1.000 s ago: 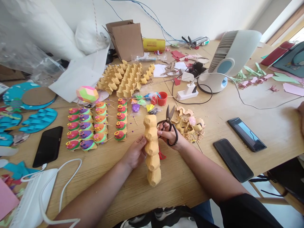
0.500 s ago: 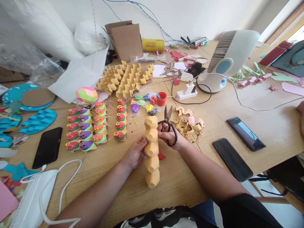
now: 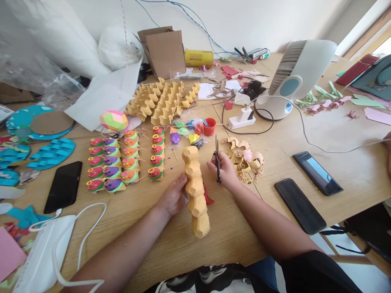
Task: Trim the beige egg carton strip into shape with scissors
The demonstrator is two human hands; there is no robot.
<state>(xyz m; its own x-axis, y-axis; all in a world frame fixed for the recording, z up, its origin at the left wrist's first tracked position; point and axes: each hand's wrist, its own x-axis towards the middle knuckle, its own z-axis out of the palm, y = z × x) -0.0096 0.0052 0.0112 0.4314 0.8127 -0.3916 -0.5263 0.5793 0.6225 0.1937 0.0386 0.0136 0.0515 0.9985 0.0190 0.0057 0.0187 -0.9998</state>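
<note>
My left hand grips a strip of yellow egg carton by its left side, the row of bumps running toward me. My right hand is closed around a pair of black scissors, held upright and seen edge-on, just right of the strip and apart from it. Something red lies partly hidden behind the strip. Right of the scissors sits a heap of carton scraps. To the left stand rows of painted carton strips in red, purple, orange and green.
Uncut egg trays lie at the back, near a red cup and a power strip. A white fan stands back right. Phones lie at right, another phone at left. Another person's hand shows at the right edge.
My right hand has drawn the scissors slightly right, away from the carton strip, and turned them edge-on. The strip has tilted, its near end shifting right.
</note>
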